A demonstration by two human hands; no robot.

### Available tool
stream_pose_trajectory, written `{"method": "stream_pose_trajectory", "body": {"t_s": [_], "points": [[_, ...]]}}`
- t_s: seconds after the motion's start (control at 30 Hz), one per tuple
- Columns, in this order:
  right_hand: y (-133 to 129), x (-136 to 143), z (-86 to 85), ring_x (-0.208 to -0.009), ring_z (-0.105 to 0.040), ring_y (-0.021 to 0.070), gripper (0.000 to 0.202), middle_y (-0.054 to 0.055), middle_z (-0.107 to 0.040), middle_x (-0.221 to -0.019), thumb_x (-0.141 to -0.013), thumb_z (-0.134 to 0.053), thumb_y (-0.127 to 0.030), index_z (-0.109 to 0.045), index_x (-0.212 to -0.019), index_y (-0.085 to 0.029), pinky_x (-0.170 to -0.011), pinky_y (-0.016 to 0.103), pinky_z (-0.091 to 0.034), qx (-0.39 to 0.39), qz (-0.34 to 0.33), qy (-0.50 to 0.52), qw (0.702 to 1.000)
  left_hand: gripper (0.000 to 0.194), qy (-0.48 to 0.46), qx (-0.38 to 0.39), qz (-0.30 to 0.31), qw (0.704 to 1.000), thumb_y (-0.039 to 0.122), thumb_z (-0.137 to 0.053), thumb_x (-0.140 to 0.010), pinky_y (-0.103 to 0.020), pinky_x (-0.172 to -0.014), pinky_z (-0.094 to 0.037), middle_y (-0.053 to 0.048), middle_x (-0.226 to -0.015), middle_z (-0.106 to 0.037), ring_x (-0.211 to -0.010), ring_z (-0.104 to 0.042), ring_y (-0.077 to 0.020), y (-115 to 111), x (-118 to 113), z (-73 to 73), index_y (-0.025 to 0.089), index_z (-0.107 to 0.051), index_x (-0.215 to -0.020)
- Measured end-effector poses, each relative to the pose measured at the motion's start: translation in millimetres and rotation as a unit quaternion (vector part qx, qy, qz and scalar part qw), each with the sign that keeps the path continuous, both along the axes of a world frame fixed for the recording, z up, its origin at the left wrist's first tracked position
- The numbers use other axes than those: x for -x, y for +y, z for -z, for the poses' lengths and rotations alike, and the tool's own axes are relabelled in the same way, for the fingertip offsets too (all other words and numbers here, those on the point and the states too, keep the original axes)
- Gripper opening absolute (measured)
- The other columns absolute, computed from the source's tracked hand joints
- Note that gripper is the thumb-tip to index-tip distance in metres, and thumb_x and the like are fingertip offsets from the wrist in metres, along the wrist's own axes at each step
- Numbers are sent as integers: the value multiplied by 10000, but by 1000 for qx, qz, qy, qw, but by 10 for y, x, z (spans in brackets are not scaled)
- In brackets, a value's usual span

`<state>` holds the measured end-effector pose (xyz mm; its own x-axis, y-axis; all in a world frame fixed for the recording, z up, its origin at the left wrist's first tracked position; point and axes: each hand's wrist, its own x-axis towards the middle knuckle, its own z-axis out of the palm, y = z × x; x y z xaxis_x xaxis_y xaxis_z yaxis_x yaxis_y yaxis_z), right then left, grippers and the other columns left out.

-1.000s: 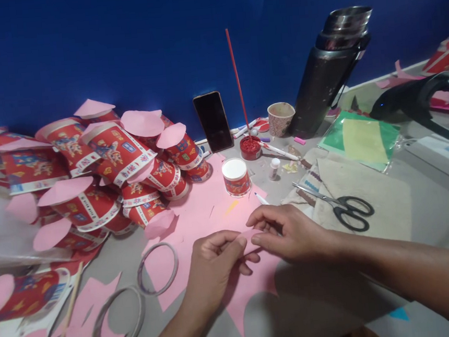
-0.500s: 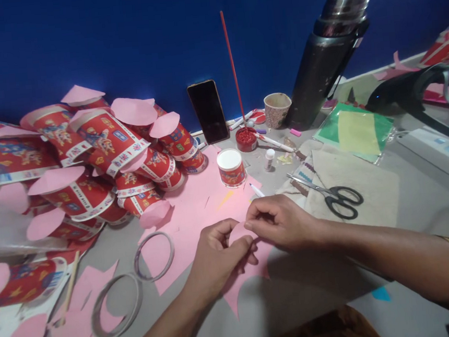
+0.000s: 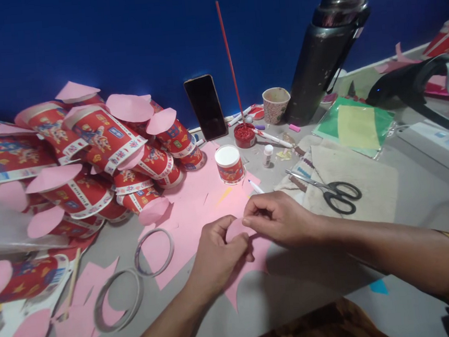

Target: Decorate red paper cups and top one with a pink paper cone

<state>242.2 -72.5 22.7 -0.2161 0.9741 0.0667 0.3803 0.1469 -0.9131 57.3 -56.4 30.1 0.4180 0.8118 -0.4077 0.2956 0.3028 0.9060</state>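
Note:
Between my two hands is a curved piece of pink paper [image 3: 234, 229]. My left hand [image 3: 219, 250] grips its left and lower side, thumb across the front and fingers behind. Fingertips of my right hand [image 3: 274, 219] pinch its upper right edge. Beneath the hands lies a pink paper offcut [image 3: 235, 288] with a curved cut-out and a pointed tip. Just beyond them a red patterned paper cup piece [image 3: 230, 165] with a white top stands on a large pink sheet [image 3: 188, 208]. Black-handled scissors [image 3: 334, 193] rest on a cloth to the right.
Red paper cups [image 3: 107, 139] with pink tops are heaped at the left. Two tape rolls [image 3: 118, 301] lie nearer me. A phone [image 3: 206, 107], a red pot [image 3: 245, 136] with a tall stick, a patterned cup [image 3: 276, 106] and a black flask [image 3: 317, 60] stand at the back.
The view has shifted slightly. Both hands keep their hold on the pink paper, which now shows less of its surface between them.

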Motion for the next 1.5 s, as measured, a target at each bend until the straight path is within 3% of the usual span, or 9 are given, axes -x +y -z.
{"method": "stream_pose_trajectory", "body": {"t_s": [0.07, 0.23, 0.37, 0.47, 0.77, 1.2, 1.27, 1.4, 1.5], "points": [[-14, -8, -21, -605, -516, 120, 39, -34, -614, -687, -826, -635, -204, -660, -850, -186, -579, 229, -375, 20, -11, -24, 999, 70, 13, -13, -21, 1000, 240, -635, -726, -234, -496, -448, -5, -531, -686, -471, -605, -136, -9, -8, -2, 183, -639, -686], [-40, 10, 2, -742, -605, 186, 315, 29, -719, -915, -762, -641, -208, -656, -1077, -203, -663, 280, -408, 10, -32, -124, 992, 105, 63, -70, -31, 995, 255, -611, -751, -253, -560, -472, 4, -580, -687, -550, -622, -153, -49, -12, -12, 188, -647, -679], [-35, 46, 20, -770, -628, 215, 357, 43, -736, -943, -776, -614, -214, -650, -1131, -219, -684, 302, -405, 15, -32, -168, 985, 152, 104, -169, -19, 980, 291, -612, -770, -233, -527, -371, 41, -583, -581, -558, -483, -116, -84, -20, 11, 189, -637, -660], [-29, 50, 10, -756, -625, 216, 356, 37, -731, -916, -758, -602, -191, -642, -1110, -220, -675, 301, -399, 22, -26, -178, 983, 179, 117, -197, -9, 973, 299, -604, -775, -233, -526, -333, 55, -562, -517, -551, -417, -106, -89, -28, 22, 196, -595, -629], [-10, 18, 27, -790, -647, 219, 336, 54, -738, -959, -766, -609, -170, -632, -1099, -204, -692, 297, -423, 11, -42, -160, 986, 169, 120, -155, -11, 980, 316, -621, -770, -234, -526, -342, 35, -585, -576, -566, -446, -123, -61, -14, -14, 189, -652, -662], [-15, 12, 67, -874, -679, 242, 377, 81, -756, -1027, -776, -604, -141, -646, -1147, -189, -748, 316, -462, -2, -60, -160, 985, 173, 117, -160, -10, 980, 300, -631, -789, -234, -541, -378, 30, -593, -603, -574, -487, -123, -67, -18, 10, 188, -651, -659], [-15, -5, 67, -851, -673, 229, 359, 75, -751, -1013, -788, -601, -138, -644, -1141, -186, -736, 310, -465, -11, -56, -146, 988, 175, 97, -131, -16, 987, 311, -654, -790, -237, -539, -403, 17, -594, -632, -572, -529, -132, -58, -11, 12, 187, -652, -668], [-16, -58, 77, -816, -632, 193, 334, 61, -713, -1009, -814, -647, -163, -612, -1145, -188, -736, 298, -483, -86, 6, -103, 991, 222, 15, -16, -44, 999, 392, -675, -831, -257, -509, -467, -16, -598, -687, -508, -580, -147, -9, 22, 34, 172, -671, -803], [4, -91, 112, -854, -606, 203, 204, 55, -674, -959, -837, -643, -129, -604, -1024, -203, -782, 321, -486, -189, 33, -104, 976, 290, -16, 9, -57, 998, 440, -715, -825, -247, -482, -473, -35, -606, -698, -484, -585, -137, 24, 44, 50, 153, -677, -836]]}}
